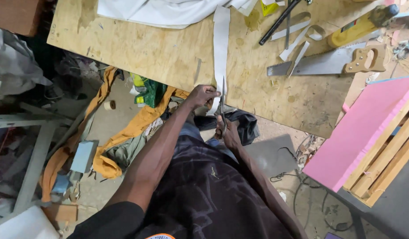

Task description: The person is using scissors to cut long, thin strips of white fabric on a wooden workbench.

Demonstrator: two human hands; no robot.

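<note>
A long pale grey strip of material (221, 44) lies across the plywood worktop (147, 53) and hangs over its near edge. My left hand (203, 95) pinches the strip's near end at the table edge. My right hand (229, 133) grips the handles of a pair of scissors (223, 104), whose blades point up along the strip beside my left fingers.
A handsaw (328, 63), loose grey strips (297, 42), a black rod (277, 20) and a yellow tool (359, 26) lie at the right of the worktop. White cloth (169, 11) lies at its far side. A pink board (364, 128) leans at right. Orange cloth (124, 132) and clutter cover the floor.
</note>
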